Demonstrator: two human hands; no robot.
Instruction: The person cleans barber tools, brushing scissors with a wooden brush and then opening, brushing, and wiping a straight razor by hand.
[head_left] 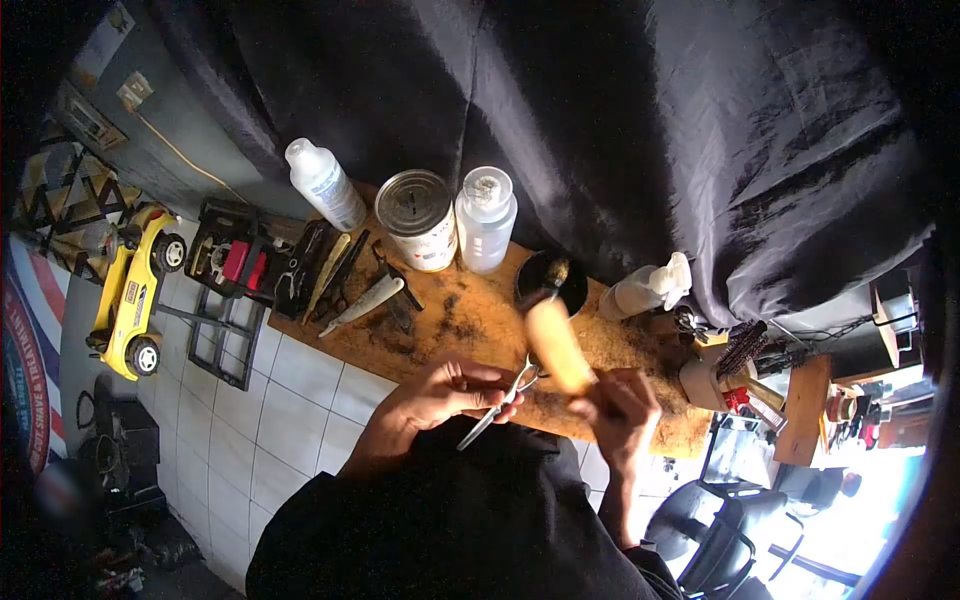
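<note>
My left hand [440,395] is closed around a pair of silver scissors [483,424], which point down and to the left over my dark clothing. In my right hand [622,408] is a tan oblong brush-like tool [557,345], blurred by motion, its dark far end close to the scissors' handles. Both hands are above the near edge of the wooden table [460,320]. Just behind the brush-like tool stands a black bowl [535,272] with something brownish in it.
Dark hair clippings litter the table. Along its back are a white bottle [326,185], a tin can [416,220], a clear bottle [486,222] and a spray bottle [645,290]. A straight razor [362,306] lies left. A yellow toy car [135,292] and black chair [725,530] stand beyond.
</note>
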